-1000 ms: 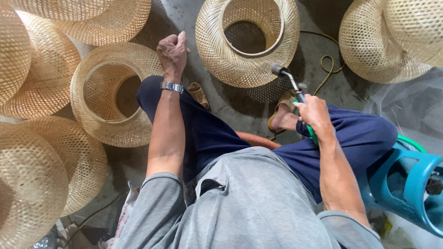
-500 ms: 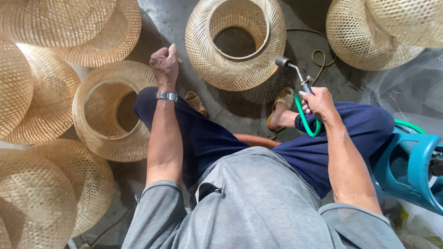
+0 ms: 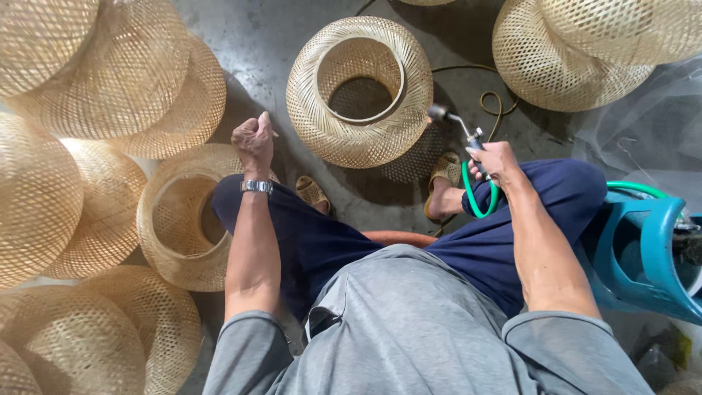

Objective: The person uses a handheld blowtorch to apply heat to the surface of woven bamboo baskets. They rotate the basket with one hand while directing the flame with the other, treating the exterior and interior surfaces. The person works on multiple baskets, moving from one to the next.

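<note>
Gripping torch [image 3: 457, 126], right hand [image 3: 496, 161]; woven basket [image 3: 358, 91] just ahead.

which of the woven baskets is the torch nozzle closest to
The round open-topped basket straight ahead, between the feet; the torch in the right hand nearly reaches its right side. The others sit farther off.

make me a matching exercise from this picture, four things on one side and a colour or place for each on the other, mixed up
Things:
1. hose
2. wristwatch
3. torch
4. gas cylinder

Colour or place:
A. on the left wrist
B. blue, at the person's right side
C. green, looped below the right hand
D. held in the right hand, tip close to the round woven basket

Pairs: 1-C, 2-A, 3-D, 4-B
</note>
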